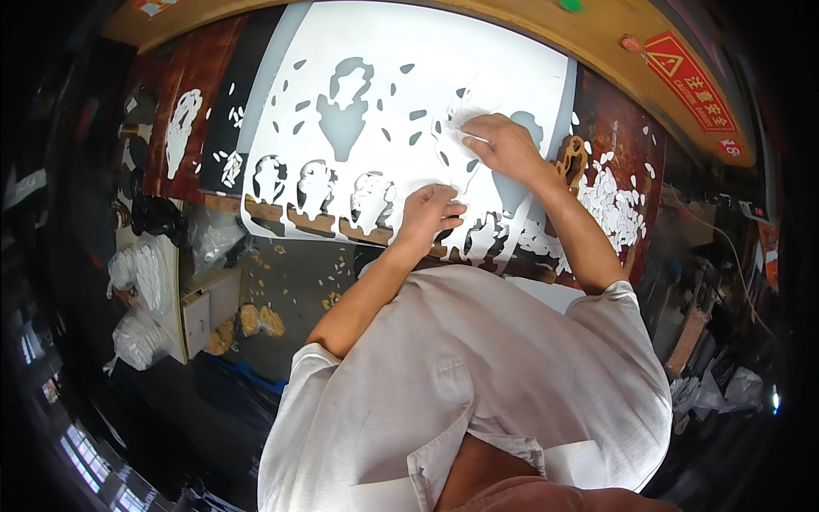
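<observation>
A large white sheet [299, 94], punched with shaped holes, lies over a grey board on the work table. My right hand [509, 147] is closed with thumb and fingertips on a thin white cut-out piece [465, 111], partly raised from the sheet. Closer to me, my left hand [429, 219] is bent at the sheet's near part, its fingers closed on the sheet's edge there; the fingertips are partly hidden. Along the near edge run several shoe-upper-shaped cut-outs [316, 186], some with pieces still inside. A wide hole [342, 119] shows grey board to the left.
Small white scraps [612, 200] pile up on the reddish table at right, beside a brown cutting die [572, 160]. One white cut piece [182, 128] lies at far left. A yellow machine beam [512, 21] crosses the far side. Plastic-wrapped bundles [141, 337] stand lower left.
</observation>
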### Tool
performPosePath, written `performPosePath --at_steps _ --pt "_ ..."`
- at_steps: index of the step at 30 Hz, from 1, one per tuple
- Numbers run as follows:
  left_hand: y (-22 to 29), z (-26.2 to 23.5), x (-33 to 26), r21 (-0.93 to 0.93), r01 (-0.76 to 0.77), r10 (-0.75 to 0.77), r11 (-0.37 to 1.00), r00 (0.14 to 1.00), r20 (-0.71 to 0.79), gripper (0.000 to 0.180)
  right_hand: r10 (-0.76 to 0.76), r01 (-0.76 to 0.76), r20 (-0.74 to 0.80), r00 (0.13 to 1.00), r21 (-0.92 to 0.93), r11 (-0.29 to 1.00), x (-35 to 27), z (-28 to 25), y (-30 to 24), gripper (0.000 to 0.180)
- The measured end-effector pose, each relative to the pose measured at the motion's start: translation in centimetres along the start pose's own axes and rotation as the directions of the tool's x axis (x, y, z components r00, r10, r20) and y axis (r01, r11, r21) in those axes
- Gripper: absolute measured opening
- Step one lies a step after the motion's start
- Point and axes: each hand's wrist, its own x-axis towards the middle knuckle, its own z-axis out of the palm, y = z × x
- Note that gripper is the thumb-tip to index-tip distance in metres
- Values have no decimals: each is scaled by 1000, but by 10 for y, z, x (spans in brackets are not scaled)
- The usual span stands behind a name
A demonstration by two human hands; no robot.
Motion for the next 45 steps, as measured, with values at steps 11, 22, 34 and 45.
performPosePath --at_steps 11,22,34,45 --pt "-4 -24 21 -360 122 -40 925 973 226 25 -290 294 189 938 8 956 -30 23 -2 44" --pt "-2 -19 27 -181 113 -86 977 985 151 27 591 -213 -623 513 575 790 113 -201 132 32" --pt "41 -64 -30 623 -163 238 765 971 -37 34 286 -84 -483 828 398 914 117 -104 43 42" --pt "69 -97 -13 -155 72 -71 985 997 12 26 192 -14 -406 893 403 915 168 -61 -5 37"
